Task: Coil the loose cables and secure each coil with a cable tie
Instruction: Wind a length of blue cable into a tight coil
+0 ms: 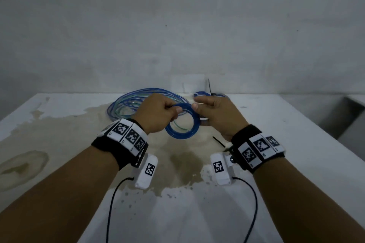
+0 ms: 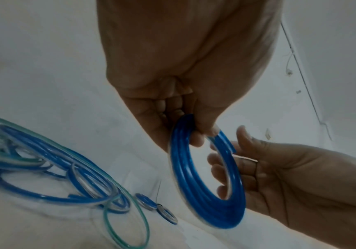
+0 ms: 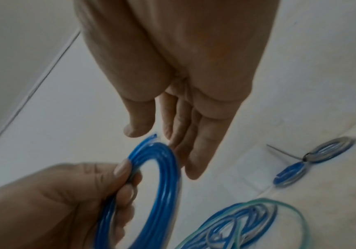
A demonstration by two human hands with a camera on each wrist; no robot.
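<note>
A small coil of blue cable (image 1: 182, 136) hangs above the white table (image 1: 296, 144) in my left hand (image 1: 175, 112), whose thumb and fingers pinch its top (image 2: 202, 134). One cut cable end sticks out by that pinch. My right hand (image 1: 197, 104) is just right of the coil with straight fingers (image 3: 194, 151) lying against its far side and the thumb apart. It holds nothing. In the wrist views the coil (image 2: 215, 215) (image 3: 164, 176) shows several turns lying side by side. A black cable tie (image 1: 218, 141) lies on the table under my right wrist.
A loose pile of blue and green cables (image 1: 130, 101) lies behind my left hand. Two small tied coils (image 3: 290, 173) (image 3: 332, 150) with a black tie tail (image 1: 209, 86) sit at the table's back edge by the wall. The table top is stained brown in the middle.
</note>
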